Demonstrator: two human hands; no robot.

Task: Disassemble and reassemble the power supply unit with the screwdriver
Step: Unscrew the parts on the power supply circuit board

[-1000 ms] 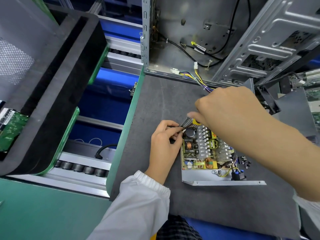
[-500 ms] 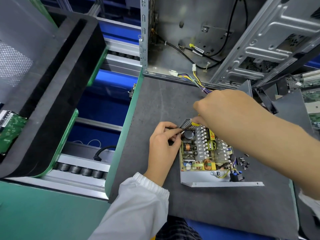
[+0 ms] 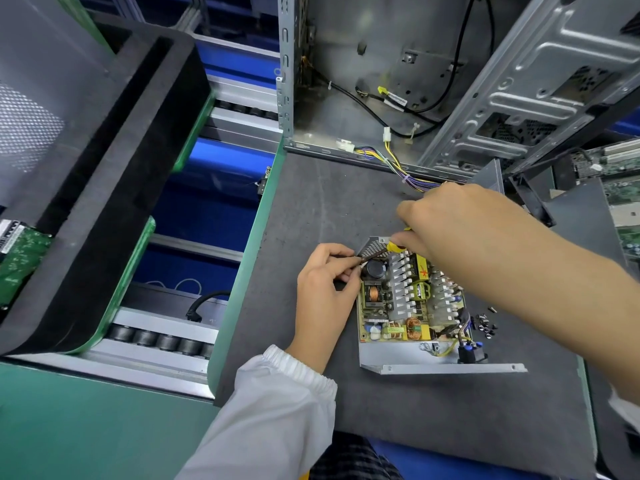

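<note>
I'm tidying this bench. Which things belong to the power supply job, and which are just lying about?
In use: open power supply unit with bare circuit board; yellow-handled screwdriver; loose dark screws; left hand; right hand.
Lying about: grey metal computer case; black foam tray.

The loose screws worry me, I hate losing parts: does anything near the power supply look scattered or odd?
Yes: small dark screws lie scattered on the mat, right of the power supply, in no tray. Nothing else stands out.
</note>
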